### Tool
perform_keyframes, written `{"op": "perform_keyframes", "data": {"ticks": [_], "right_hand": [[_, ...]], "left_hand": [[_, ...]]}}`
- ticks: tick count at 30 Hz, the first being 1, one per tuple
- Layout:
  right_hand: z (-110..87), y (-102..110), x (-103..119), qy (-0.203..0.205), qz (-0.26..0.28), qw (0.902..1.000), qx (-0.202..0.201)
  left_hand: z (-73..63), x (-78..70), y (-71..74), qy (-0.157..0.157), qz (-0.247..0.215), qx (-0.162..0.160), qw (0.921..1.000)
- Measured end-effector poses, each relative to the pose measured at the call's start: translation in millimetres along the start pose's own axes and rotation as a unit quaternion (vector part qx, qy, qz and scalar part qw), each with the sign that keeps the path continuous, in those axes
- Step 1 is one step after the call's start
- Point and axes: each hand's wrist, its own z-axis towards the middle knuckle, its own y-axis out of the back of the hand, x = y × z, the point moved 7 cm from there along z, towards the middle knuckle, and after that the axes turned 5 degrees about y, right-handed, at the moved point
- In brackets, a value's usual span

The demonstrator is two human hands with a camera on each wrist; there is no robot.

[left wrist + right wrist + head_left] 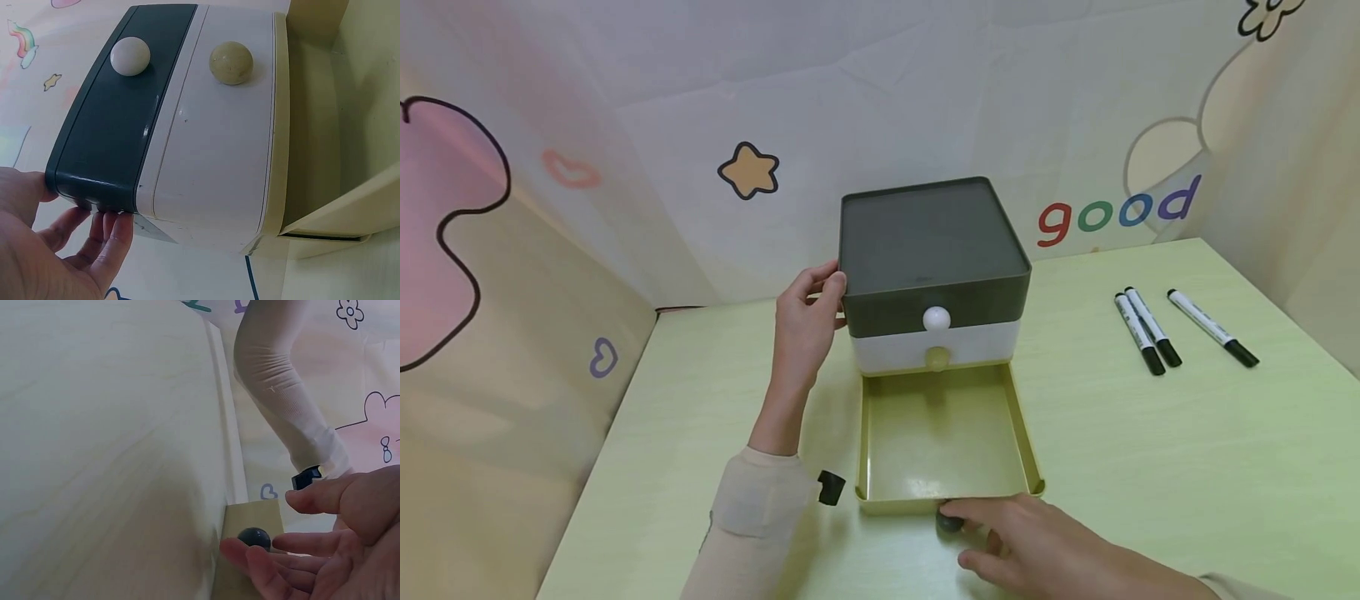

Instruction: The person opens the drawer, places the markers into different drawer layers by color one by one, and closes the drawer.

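A small drawer unit [935,237] stands on the table, with a dark top drawer [112,119], a white middle drawer [209,144] and a yellow-green bottom drawer [940,442] pulled out toward me. My left hand [805,321] touches the unit's left side, its thumb by the top rim and its fingertips [119,237] against the side wall. At the bottom drawer's front, fingers of my right hand [1026,542] touch its round dark knob [254,537]. The right thumb [312,497] stays apart from the knob. No contents show inside the bottom drawer.
Three white markers with black caps [1138,333] lie on the table to the right of the unit. A printed cloth [745,233] hangs behind and beside the table. A small black piece [831,487] shows beside my left sleeve.
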Motion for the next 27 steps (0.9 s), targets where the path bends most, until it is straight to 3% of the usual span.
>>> {"op": "perform_keyframes", "data": {"ticks": [5,14,27], "right_hand": [[-1.8,11,4,-0.007,-0.003,0.9998,-0.019],[-7.6,43,14,0.004,-0.036,0.9952,-0.091],[-24.9,105,9,-0.053,-0.105,0.9765,-0.18]], "left_hand": [[0.3,-0.4,-0.2,-0.002,0.001,0.0,1.0],[0.1,-0.5,0.0,-0.002,-0.001,0.0,1.0],[-1.0,-1.4,-0.1,0.002,-0.002,0.001,1.0]]}}
